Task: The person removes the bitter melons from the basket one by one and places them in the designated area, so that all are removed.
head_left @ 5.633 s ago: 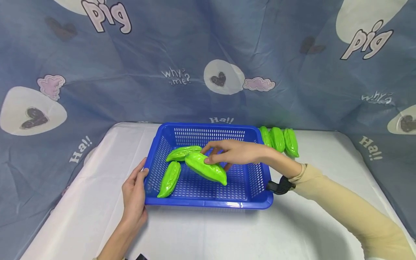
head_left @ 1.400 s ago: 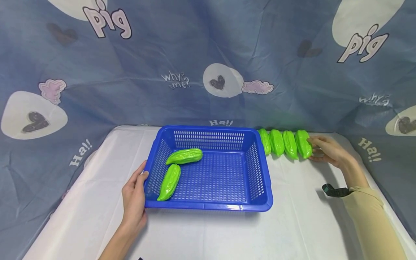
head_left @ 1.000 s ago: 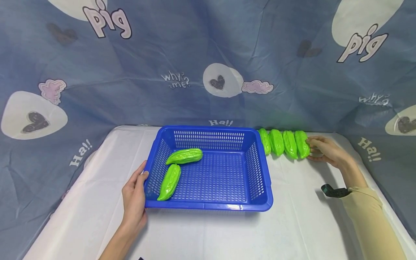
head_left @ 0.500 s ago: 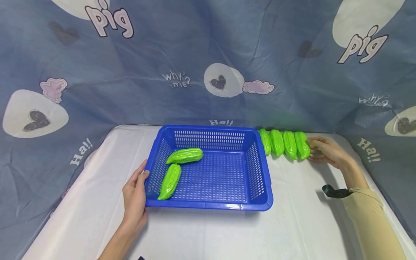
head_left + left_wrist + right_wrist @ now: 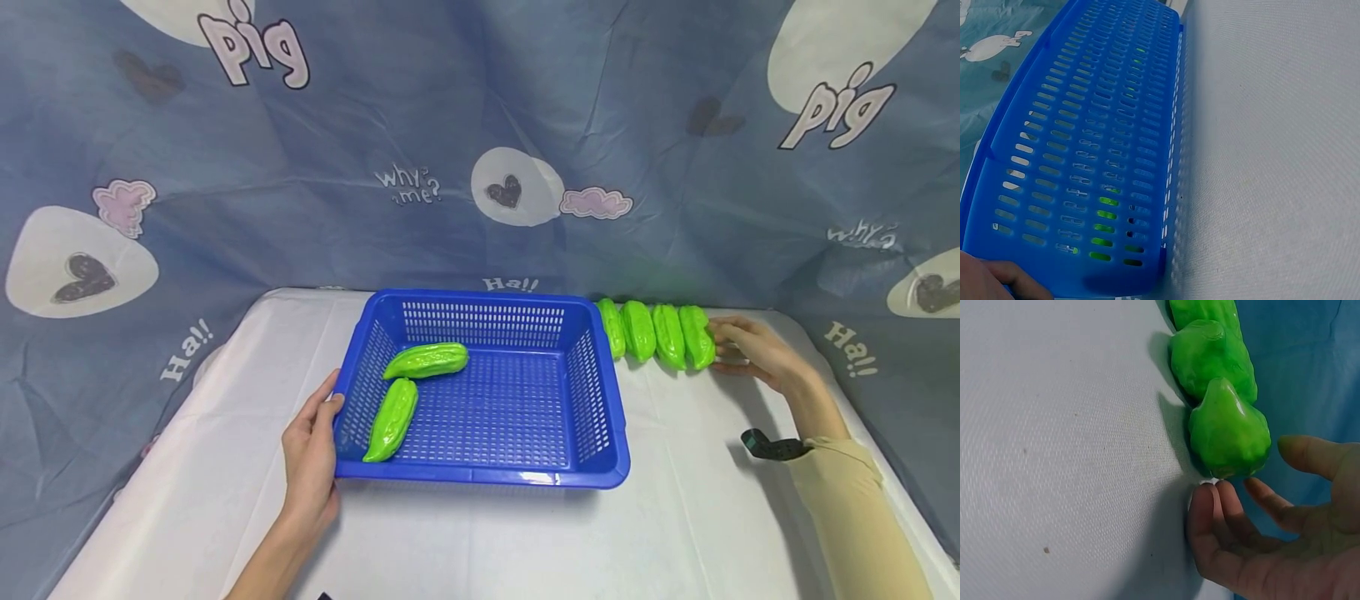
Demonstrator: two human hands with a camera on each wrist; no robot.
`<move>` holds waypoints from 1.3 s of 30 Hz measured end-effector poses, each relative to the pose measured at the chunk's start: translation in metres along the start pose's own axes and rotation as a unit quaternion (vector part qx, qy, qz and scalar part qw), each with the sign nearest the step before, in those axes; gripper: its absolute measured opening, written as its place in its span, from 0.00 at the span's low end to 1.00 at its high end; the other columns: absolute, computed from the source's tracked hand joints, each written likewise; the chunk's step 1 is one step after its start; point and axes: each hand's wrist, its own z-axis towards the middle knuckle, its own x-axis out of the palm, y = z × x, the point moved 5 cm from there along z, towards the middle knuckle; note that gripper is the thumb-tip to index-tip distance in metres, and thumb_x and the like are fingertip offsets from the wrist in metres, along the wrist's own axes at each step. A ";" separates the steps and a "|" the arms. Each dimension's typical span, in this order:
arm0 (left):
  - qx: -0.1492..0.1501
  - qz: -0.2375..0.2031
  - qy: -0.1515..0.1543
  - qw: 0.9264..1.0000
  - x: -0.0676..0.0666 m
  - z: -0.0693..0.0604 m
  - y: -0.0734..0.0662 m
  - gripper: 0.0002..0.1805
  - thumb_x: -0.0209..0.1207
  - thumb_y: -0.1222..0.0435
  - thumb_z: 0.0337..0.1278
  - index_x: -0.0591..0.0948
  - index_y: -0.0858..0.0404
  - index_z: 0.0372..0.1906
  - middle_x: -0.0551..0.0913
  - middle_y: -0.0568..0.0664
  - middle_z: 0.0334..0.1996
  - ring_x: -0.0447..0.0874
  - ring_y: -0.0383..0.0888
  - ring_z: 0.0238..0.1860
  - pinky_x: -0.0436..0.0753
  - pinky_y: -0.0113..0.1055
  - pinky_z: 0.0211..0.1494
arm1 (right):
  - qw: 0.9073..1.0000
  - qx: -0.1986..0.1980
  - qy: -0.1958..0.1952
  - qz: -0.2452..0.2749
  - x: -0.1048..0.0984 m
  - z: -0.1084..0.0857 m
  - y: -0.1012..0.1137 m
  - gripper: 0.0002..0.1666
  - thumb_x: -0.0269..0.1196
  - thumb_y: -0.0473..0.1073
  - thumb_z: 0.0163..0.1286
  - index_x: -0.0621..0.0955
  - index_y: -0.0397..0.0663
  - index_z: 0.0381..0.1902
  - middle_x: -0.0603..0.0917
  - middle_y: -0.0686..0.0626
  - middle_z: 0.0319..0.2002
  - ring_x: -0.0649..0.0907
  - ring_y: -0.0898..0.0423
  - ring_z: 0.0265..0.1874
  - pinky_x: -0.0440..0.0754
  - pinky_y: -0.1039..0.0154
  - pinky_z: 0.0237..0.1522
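Note:
My left hand (image 5: 311, 446) grips the left rim of a blue slotted plastic basket (image 5: 480, 473), thumb on the rim. In the left wrist view its fingers (image 5: 1013, 278) show at the basket's corner. Two glossy green bitter melons lie inside: one sideways at the back (image 5: 426, 360), one lengthwise at the left (image 5: 392, 421). Beyond the basket's right side, several more stand in a row. My right hand (image 5: 757, 354) is beside the rightmost bitter melon (image 5: 697, 337). In the right wrist view, its bent fingertips are close against that bitter melon (image 5: 1229, 434), and the thumb stands apart.
A white cloth covers the table (image 5: 562, 542). Behind and at both sides hangs a blue printed curtain (image 5: 337, 225), close behind the row. The basket's right wall partly hides the leftmost bitter melon (image 5: 611, 327) of the row.
Earlier my right hand held a bitter melon over the basket; it now lies at the row's right end. Since then that melon has shifted slightly left against its neighbour. The left hand stays put.

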 end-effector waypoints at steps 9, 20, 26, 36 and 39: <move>-0.001 0.002 0.002 1.000 0.000 0.000 0.000 0.27 0.47 0.55 0.86 0.69 0.44 0.83 0.68 0.43 0.83 0.69 0.34 0.75 0.73 0.17 0.65 | 0.999 -0.008 -0.028 -0.023 0.000 0.000 0.004 0.47 0.45 0.61 0.88 0.51 0.29 0.84 0.71 0.48 0.63 0.80 0.71 0.45 0.89 0.64 0.53; -0.003 0.005 0.002 1.000 0.000 0.001 0.000 0.27 0.47 0.55 0.86 0.69 0.43 0.83 0.68 0.42 0.84 0.69 0.34 0.76 0.73 0.17 0.65 | 0.987 -0.058 -0.149 -0.017 0.004 -0.013 0.031 0.41 0.44 0.58 0.88 0.58 0.37 0.84 0.69 0.42 0.74 0.67 0.30 0.77 0.83 0.57 0.63; -0.003 0.005 -0.002 1.000 -0.001 0.002 0.002 0.27 0.47 0.54 0.86 0.69 0.42 0.82 0.68 0.42 0.83 0.70 0.34 0.74 0.74 0.17 0.64 | 0.984 -0.095 -0.149 0.009 0.019 -0.023 0.062 0.27 0.47 0.56 0.88 0.69 0.55 0.77 0.74 0.64 0.62 0.77 0.53 0.66 0.85 0.70 0.57; 0.000 0.010 -0.001 1.000 -0.001 0.002 0.001 0.27 0.47 0.55 0.86 0.69 0.43 0.83 0.67 0.40 0.84 0.67 0.37 0.79 0.71 0.20 0.71 | 0.983 -0.167 -0.039 0.066 0.056 -0.039 0.118 0.16 0.53 0.54 0.88 0.73 0.65 0.67 0.76 0.67 0.60 0.85 0.72 0.55 0.87 0.71 0.53; 0.000 0.012 0.002 1.000 -0.001 0.001 0.000 0.27 0.47 0.55 0.86 0.68 0.43 0.83 0.66 0.40 0.84 0.64 0.39 0.82 0.68 0.28 0.80 | 0.983 -0.173 -0.007 0.064 0.068 -0.042 0.132 0.18 0.54 0.54 0.87 0.72 0.62 0.69 0.77 0.64 0.62 0.86 0.70 0.56 0.88 0.70 0.54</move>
